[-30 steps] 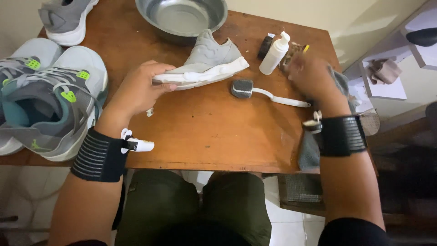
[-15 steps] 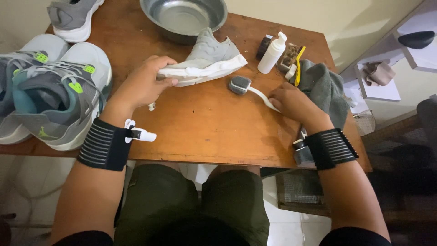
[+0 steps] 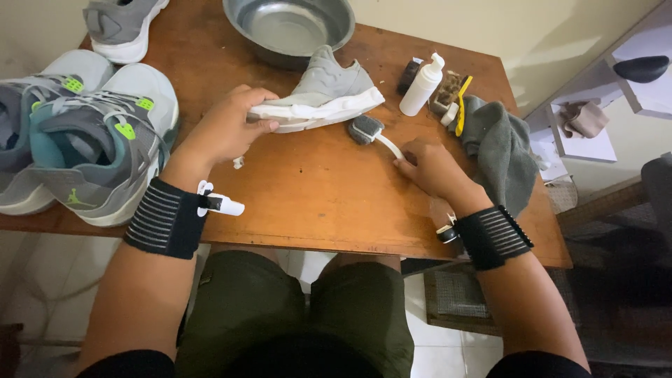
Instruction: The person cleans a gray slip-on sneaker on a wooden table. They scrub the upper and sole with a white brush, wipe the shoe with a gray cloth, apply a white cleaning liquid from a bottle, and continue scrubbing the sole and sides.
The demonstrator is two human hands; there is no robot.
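My left hand (image 3: 224, 129) grips the heel of a grey sneaker with a white sole (image 3: 323, 92), which lies on its side on the wooden table (image 3: 308, 203). My right hand (image 3: 430, 168) closes on the white handle of a small brush (image 3: 371, 133). The brush's dark head rests on the table just below the sneaker's toe. Both wrists wear black striped bands.
A metal bowl (image 3: 290, 28) stands behind the sneaker. At the left lie a pair of grey sneakers with green accents (image 3: 91, 140) and another grey shoe (image 3: 122, 28). A white pump bottle (image 3: 422, 85), more brushes (image 3: 451, 94) and a grey cloth (image 3: 500, 150) sit at the right.
My right hand has come down from the bottle and brushes at the back right and taken hold of the brush handle. My left hand has stayed on the sneaker's heel.
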